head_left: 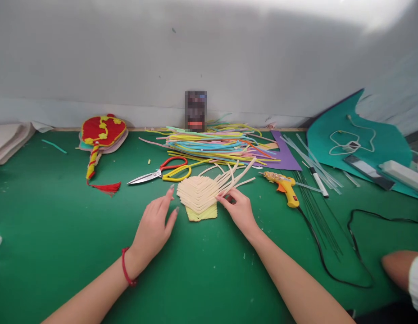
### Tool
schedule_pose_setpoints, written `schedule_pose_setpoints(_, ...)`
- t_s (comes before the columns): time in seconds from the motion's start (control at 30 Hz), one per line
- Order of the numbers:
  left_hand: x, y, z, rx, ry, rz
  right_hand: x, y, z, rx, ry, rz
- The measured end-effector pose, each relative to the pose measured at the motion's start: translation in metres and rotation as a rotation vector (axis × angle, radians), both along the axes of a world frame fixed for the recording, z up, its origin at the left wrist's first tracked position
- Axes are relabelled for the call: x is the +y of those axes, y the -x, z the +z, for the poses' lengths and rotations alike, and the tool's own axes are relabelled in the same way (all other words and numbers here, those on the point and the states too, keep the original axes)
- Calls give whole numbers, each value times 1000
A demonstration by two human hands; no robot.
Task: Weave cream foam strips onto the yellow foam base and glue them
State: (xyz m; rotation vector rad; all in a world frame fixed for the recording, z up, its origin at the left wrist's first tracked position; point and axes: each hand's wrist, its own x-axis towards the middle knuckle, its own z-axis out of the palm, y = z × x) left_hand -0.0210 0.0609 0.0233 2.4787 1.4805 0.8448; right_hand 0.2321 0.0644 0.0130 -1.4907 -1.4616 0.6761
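On the green table lies a flat piece woven from cream pipe cleaners in a V pattern, with a pale yellow section at its lower end. Loose cream pipe cleaners fan out from its right side. My right hand pinches a cream pipe cleaner at that right edge, thumb against fingertips. At the left edge is my left hand, fingers apart and holding nothing; whether its index fingertip touches the weave I cannot tell. Scissors with red and yellow handles lie just beyond.
A pile of coloured pipe cleaners lies behind, before an upright phone. To the right are a yellow glue gun with its cord, a marker and thin wires. A red fan lies left. Another person's arm shows lower right.
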Motion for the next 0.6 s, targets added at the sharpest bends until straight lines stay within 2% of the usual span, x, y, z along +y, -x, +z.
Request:
schedule_pose_setpoints(0.13,23,10,-2,-84,69,-104,1,-1,-2,-5,12,4)
schedule_pose_setpoints(0.23,39,9,-2,-119,158,-174,2,-1,-3,15,26,-5)
schedule_pose_setpoints(0.4,64,4,0,-90,193,-370,1,0,-2,59,84,-22)
schedule_pose_setpoints(0.6,76,17,-14,-167,210,-367,1,-1,-2,29,96,-11)
